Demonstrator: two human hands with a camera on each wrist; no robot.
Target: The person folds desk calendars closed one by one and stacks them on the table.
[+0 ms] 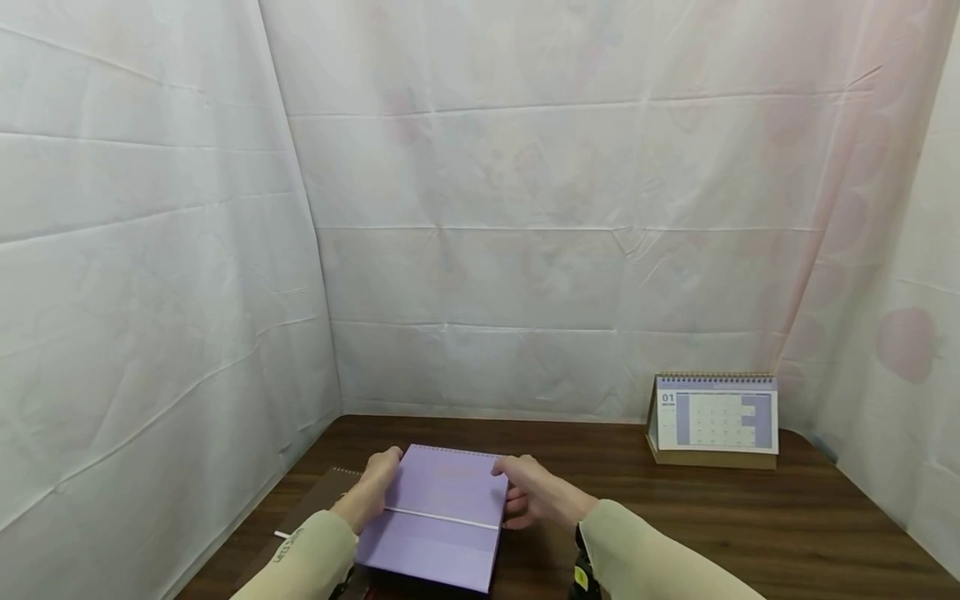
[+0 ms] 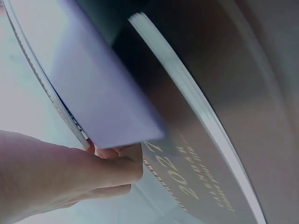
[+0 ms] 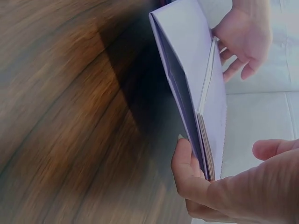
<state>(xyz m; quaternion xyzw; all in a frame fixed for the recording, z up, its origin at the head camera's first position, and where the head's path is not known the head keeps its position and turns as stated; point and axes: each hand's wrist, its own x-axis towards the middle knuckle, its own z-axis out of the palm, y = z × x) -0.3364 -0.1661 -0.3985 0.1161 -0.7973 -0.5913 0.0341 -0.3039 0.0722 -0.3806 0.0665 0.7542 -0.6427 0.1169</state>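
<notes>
A purple spiral-bound desk calendar (image 1: 444,492), folded nearly flat, is held by both hands above the table's near part. My left hand (image 1: 372,487) grips its left edge near the spiral; in the left wrist view the fingers curl under the corner. My right hand (image 1: 542,493) holds the right edge, thumb on the top side and fingers beneath. The right wrist view shows a gap between the folded cover panels (image 3: 175,79) and the page edges. Below the left forearm lies a brown calendar (image 1: 306,510) with gold lettering, partly hidden by the sleeve.
A standing desk calendar (image 1: 717,421) with a white and purple page is at the back right of the dark wood table (image 1: 577,450). Pale fabric (image 1: 480,275) hangs behind the table and on both sides.
</notes>
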